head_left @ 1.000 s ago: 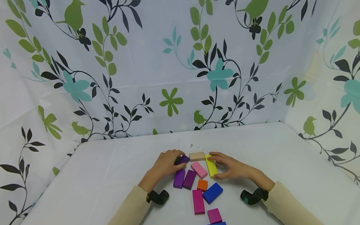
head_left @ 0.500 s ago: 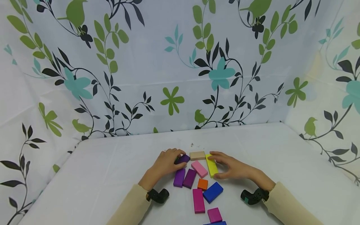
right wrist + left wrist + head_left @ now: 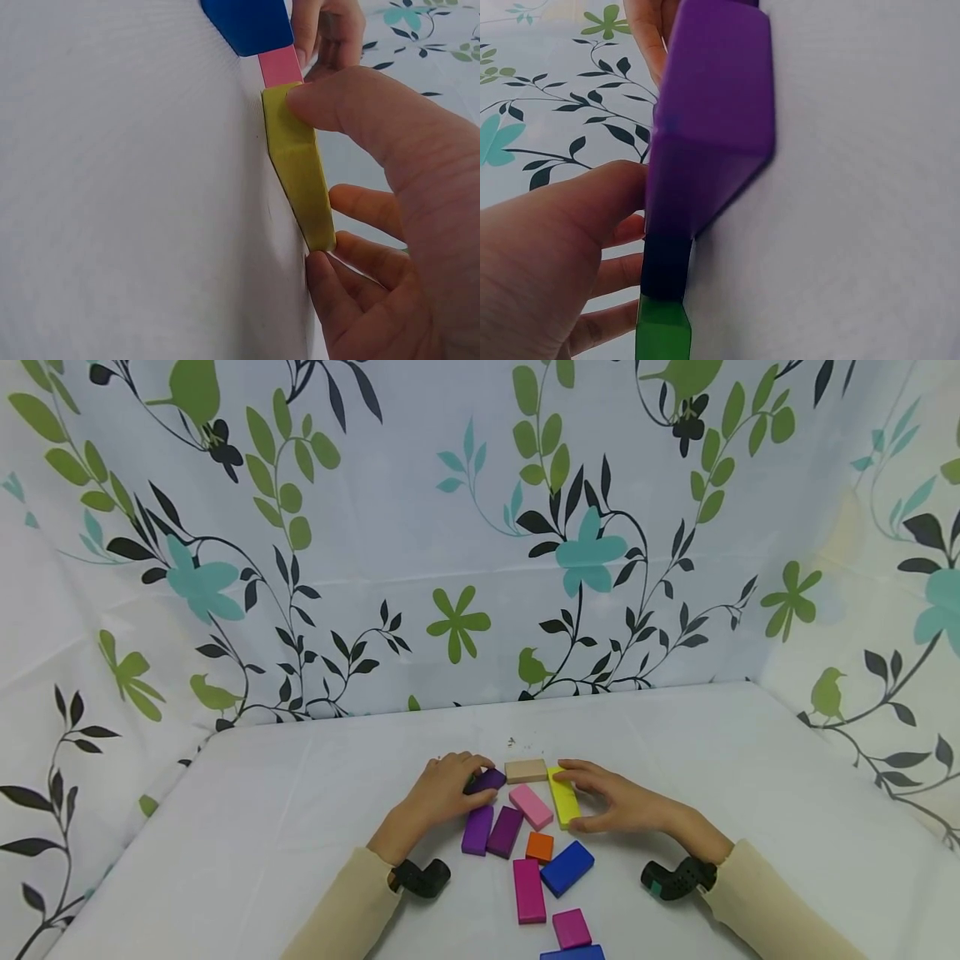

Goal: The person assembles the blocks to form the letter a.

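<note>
The desk (image 3: 300, 843) is spread below the right grip (image 3: 630, 802) and left grip (image 3: 441, 789). By the right, parted widely, the yellow block (image 3: 564, 802) is pinched; by the left, curled closer, the dark purple block (image 3: 489, 779) is held. Between them, toward the wrists, the orange block (image 3: 539, 847) is placed.

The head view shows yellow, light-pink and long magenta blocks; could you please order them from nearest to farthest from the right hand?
From the right hand:
1. Yellow block, within its grip.
2. Light-pink block, just left of the yellow one.
3. Long magenta block, lower in the picture, below the light-pink one.
</note>
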Available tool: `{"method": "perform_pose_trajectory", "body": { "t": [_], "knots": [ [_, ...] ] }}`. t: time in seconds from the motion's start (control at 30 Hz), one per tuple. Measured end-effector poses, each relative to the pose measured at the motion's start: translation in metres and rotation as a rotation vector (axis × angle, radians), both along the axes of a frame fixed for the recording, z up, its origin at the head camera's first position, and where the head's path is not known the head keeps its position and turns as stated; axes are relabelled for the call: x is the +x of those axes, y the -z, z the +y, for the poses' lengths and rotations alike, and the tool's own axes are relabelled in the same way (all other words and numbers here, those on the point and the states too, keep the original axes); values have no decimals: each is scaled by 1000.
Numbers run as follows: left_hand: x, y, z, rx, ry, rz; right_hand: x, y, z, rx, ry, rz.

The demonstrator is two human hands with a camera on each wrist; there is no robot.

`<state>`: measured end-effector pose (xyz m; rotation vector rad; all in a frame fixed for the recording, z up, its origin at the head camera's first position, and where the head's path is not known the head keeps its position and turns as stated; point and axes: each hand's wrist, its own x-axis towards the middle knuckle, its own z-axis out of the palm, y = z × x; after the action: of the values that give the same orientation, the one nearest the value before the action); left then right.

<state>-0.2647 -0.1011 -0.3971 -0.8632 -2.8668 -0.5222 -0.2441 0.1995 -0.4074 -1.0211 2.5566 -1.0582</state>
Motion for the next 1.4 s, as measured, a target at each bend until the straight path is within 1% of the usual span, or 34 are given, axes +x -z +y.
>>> {"method": "perform_pose_trajectory", "body": {
  "t": [0.33, 0.63, 0.8, 0.97, 1.1, 1.27, 1.4],
  "knots": [
    [0, -2, 0, 3, 2, -19, 1, -3, -1, 4, 0, -8],
    [1, -2, 0, -1, 8, -9, 1, -2, 0, -10, -4, -21],
    [2, -4, 0, 28, 13, 6, 0, -1, 0, -9, -5, -26],
    [4, -7, 2, 48, 9, 4, 0, -1, 0, -7, 12, -34],
    [8, -11, 7, 56, 30, 4, -1, -1, 0, -10, 18, -33],
    [13, -15, 13, 41, 63, 8, -1, -1, 0, -6, 23, -36],
    [17, -16, 17, 26, 97, -8, 0, -2, 0, -1, 25, -36]
  ]
}}
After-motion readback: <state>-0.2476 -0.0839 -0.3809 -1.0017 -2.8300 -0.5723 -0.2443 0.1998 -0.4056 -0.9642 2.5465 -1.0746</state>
